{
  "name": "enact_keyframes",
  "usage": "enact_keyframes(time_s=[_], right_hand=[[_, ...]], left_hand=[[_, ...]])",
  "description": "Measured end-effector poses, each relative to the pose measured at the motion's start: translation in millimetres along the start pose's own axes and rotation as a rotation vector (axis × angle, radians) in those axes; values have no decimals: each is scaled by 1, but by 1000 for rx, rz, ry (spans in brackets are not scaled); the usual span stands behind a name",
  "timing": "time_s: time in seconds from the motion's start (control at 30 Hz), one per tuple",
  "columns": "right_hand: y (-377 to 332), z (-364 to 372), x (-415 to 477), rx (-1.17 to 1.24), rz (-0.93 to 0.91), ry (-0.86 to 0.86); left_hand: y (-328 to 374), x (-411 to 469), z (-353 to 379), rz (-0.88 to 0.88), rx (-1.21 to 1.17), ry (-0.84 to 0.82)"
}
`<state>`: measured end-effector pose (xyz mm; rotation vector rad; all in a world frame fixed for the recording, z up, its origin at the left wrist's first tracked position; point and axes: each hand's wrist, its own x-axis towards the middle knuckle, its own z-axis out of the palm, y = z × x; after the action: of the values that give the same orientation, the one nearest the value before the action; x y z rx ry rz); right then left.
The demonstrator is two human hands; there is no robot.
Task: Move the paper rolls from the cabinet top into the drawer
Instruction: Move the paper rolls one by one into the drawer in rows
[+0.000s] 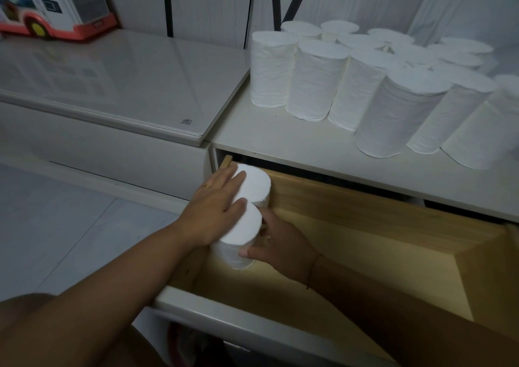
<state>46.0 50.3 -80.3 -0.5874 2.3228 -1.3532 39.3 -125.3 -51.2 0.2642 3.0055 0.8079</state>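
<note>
Two white paper rolls stand upright in the back left corner of the open wooden drawer (379, 226): a far roll (256, 182) and a near roll (242, 233). My left hand (217, 208) lies flat across the tops of both rolls, fingers straight. My right hand (280, 247) grips the near roll from its right side, thumb on the front. Several more white rolls (365, 85) stand upright on the white cabinet top (295, 147) above the drawer.
A lower grey cabinet with a glossy top (126, 80) sits to the left, carrying a red and white toy bus (56, 4) at its back. The drawer's white front edge (224, 316) is near me. Pale floor tiles (70, 226) lie at the left.
</note>
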Motion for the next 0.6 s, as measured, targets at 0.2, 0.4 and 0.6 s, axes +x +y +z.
enact_keyframes(time_s=[0.2, 0.4, 0.6], right_hand=[[2, 3, -1, -29, 37, 53], [-24, -46, -2, -209, -107, -55], [-27, -137, -8, -119, -45, 683]], left_hand=[[2, 0, -1, -2, -1, -2], [0, 0, -1, -2, -39, -1], [-2, 2, 2, 31, 0, 19]])
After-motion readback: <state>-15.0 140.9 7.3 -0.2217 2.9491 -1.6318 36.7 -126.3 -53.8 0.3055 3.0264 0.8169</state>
